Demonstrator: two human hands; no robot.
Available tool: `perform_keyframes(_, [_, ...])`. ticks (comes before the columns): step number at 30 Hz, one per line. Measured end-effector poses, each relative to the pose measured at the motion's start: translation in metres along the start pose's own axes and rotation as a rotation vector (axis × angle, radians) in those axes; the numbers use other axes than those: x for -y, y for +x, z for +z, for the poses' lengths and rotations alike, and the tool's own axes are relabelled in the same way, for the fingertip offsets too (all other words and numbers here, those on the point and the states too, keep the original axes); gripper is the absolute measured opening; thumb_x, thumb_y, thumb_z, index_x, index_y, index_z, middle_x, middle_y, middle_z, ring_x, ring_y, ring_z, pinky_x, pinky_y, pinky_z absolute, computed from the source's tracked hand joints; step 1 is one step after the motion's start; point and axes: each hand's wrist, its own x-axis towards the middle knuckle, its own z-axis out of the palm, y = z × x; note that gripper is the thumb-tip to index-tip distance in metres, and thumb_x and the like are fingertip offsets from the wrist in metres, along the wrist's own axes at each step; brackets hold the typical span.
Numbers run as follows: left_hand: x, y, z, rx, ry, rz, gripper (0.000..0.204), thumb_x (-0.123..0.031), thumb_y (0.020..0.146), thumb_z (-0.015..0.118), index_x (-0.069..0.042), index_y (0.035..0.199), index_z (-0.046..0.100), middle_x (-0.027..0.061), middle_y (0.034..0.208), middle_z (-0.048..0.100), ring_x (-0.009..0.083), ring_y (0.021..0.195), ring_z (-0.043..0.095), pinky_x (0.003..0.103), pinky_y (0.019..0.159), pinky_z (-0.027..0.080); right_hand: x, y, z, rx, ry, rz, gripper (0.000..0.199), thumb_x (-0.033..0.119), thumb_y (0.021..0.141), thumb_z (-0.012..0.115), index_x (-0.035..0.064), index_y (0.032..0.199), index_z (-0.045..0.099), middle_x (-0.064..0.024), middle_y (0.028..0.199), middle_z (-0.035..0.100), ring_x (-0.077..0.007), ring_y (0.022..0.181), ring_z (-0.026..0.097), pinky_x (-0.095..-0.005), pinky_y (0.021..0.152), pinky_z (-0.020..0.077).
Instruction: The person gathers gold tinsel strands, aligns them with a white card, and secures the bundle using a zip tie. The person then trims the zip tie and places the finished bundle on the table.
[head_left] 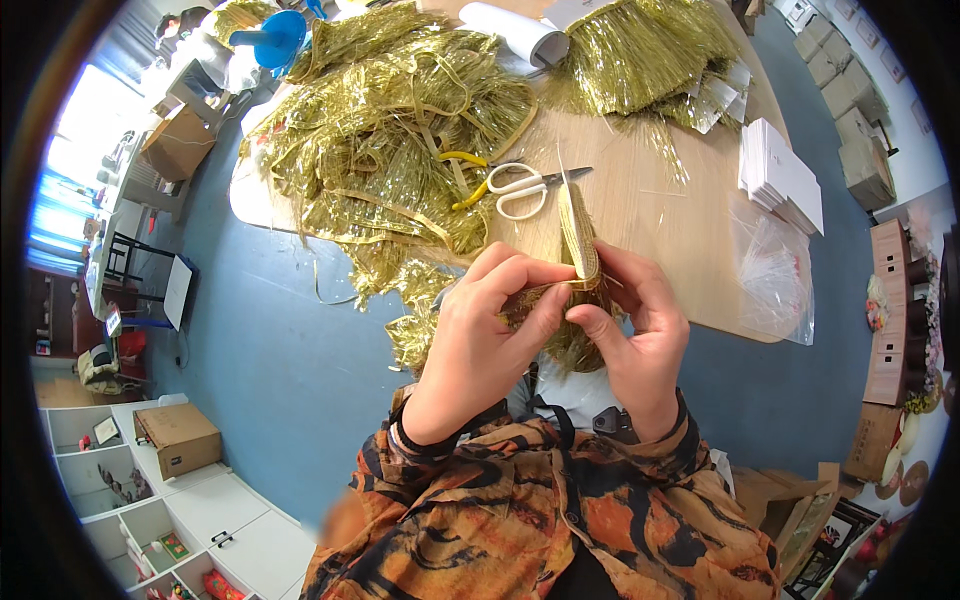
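Over the near edge of the table, both my hands hold a gold tinsel fringe trim (578, 240), its woven band folded into a narrow upright strip. My left hand (485, 325) pinches the band near its lower end between thumb and forefinger. Around the other side of the same trim curl the fingers of my right hand (637, 335), thumb toward the left one. Loose gold strands hang below, partly hidden by my hands. Just beyond lie white-handled scissors (522, 191) and a yellow-handled tool (468, 193), partly covered by a large heap of gold fringe (370, 140).
More gold fringe (645, 60) lies at the far right, near a rolled white paper (515, 32). White cards (780, 175) and a clear plastic bag (772, 275) sit along the table's right edge. A cardboard box (178, 440) rests on white shelving at lower left.
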Motion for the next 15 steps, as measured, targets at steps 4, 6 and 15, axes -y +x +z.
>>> perform_keyframes(4, [-0.005, 0.009, 0.000, 0.046, 0.002, 0.075, 0.015, -0.013, 0.090, 0.080, -0.004, 0.102, 0.075, 0.0078, 0.090, 0.065, 0.0226, 0.073, 0.063, 0.032, 0.064, 0.049, -0.001, -0.007, -0.003, -0.017, 0.006, 0.162, 0.037, -0.006, 0.095, 0.069, -0.0037, 0.132, 0.065, -0.0068, 0.113, 0.070, -0.0116, 0.098, 0.067, -0.0258, 0.088, 0.0554])
perform_keyframes(6, [-0.003, 0.012, -0.001, 0.060, 0.014, 0.066, 0.015, -0.014, 0.089, 0.080, -0.004, 0.101, 0.076, 0.0077, 0.090, 0.066, 0.0226, 0.073, 0.063, 0.032, 0.064, 0.049, -0.007, -0.006, -0.004, -0.040, 0.164, 0.231, 0.035, -0.005, 0.096, 0.068, -0.0057, 0.131, 0.065, -0.0055, 0.109, 0.071, -0.0093, 0.096, 0.066, -0.0239, 0.085, 0.0543])
perform_keyframes(15, [0.027, 0.014, -0.035, 0.048, 0.053, -0.121, 0.017, -0.016, 0.089, 0.082, -0.002, 0.099, 0.077, 0.0045, 0.087, 0.062, 0.0158, 0.078, 0.060, 0.030, 0.069, 0.048, -0.036, 0.011, -0.044, -0.098, 0.499, 0.263, 0.034, 0.006, 0.098, 0.070, -0.0104, 0.127, 0.064, -0.0097, 0.111, 0.073, -0.0109, 0.095, 0.068, -0.0236, 0.086, 0.0542])
